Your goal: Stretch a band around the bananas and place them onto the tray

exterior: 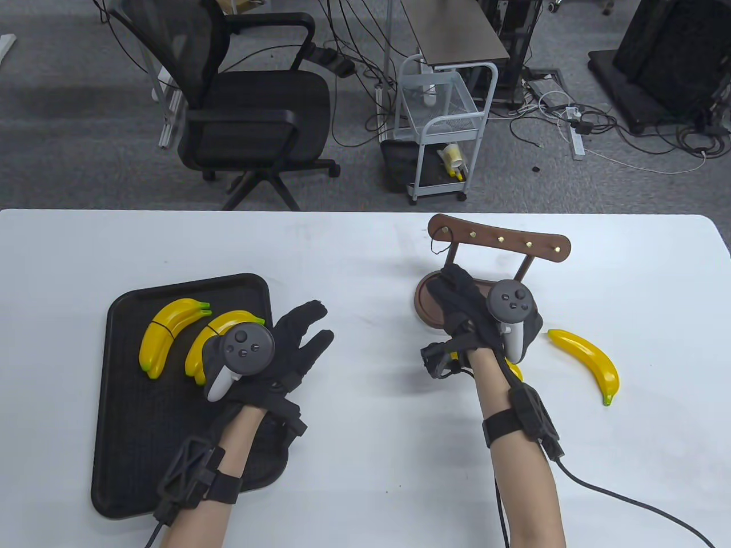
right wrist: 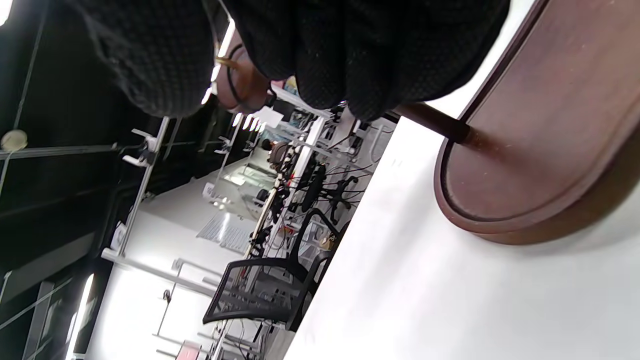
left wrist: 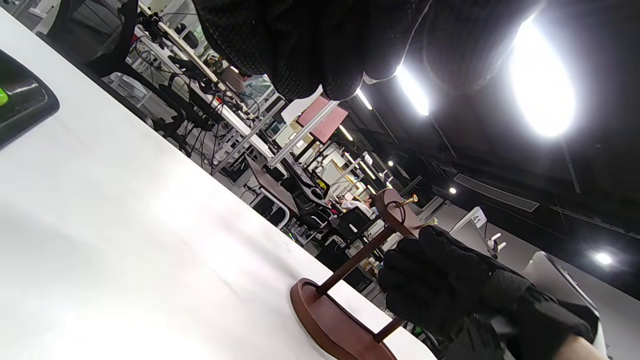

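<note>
A black tray [exterior: 143, 434] at the left carries two pairs of yellow bananas [exterior: 168, 334] [exterior: 220, 328]. My left hand [exterior: 311, 325] hovers at the tray's right edge with straight, spread fingers and holds nothing. A brown wooden peg rack [exterior: 502, 238] stands right of centre, and a thin black band [exterior: 438, 242] hangs on its leftmost peg. My right hand [exterior: 451, 285] reaches over the rack's base toward that peg, with its fingers [right wrist: 360, 60] just short of the band [right wrist: 231, 82]. One loose banana [exterior: 588, 359] lies to the right. Another banana [exterior: 515, 372] is mostly hidden under my right wrist.
The rack's round base [left wrist: 325, 320] sits on the white table, its far edge not far behind. Past that edge are an office chair [exterior: 251, 114] and a white cart [exterior: 442, 131]. Cables trail from both wrists toward the near edge.
</note>
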`<state>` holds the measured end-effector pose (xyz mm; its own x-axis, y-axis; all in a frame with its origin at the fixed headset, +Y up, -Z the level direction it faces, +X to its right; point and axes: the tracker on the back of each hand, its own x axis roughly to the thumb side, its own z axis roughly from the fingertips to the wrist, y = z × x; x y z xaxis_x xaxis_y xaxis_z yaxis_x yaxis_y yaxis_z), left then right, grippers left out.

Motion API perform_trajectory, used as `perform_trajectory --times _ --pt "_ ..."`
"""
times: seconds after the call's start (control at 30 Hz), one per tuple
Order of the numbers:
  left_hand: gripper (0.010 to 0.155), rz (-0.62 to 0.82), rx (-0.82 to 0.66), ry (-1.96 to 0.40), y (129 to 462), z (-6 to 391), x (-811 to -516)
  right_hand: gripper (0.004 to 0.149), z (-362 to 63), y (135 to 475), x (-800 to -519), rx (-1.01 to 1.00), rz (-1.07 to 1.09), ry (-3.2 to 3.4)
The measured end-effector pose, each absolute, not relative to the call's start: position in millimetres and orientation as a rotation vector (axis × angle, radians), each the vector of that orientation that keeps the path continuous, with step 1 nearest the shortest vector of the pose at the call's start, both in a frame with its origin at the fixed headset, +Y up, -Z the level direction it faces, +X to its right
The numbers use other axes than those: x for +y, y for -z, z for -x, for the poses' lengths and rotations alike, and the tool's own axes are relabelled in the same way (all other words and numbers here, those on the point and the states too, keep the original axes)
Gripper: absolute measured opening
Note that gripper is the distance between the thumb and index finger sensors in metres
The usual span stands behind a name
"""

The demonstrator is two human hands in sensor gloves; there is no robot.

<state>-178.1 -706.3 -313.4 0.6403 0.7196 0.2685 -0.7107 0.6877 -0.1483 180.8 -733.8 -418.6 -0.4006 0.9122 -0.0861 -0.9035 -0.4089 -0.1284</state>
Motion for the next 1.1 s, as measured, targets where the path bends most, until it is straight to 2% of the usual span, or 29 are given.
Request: perform_trajectory --times 0.3,0.57,0.93,1.1 --pt "0.059 0.039 -0.308 -0.819 313.0 180.1 -707.4 0.068 -182.5 445.2 -742.3 -0.069 0.360 -1.797" --pt "0.058 0.031 -0.293 -0.823 313.7 184.5 -707.8 0.063 -174.8 457.7 -757.1 -0.036 0.410 -1.624" --pt "0.058 0.039 -0.291 -0.829 314.1 185.5 -707.5 0.044 -167.8 459.8 -764.7 -0.082 0.490 -1.529" --pt "0.057 0.040 -0.287 -0.836 314.0 186.4 -707.6 0.041 -168.8 458.2 -763.5 -0.082 0.481 -1.520"
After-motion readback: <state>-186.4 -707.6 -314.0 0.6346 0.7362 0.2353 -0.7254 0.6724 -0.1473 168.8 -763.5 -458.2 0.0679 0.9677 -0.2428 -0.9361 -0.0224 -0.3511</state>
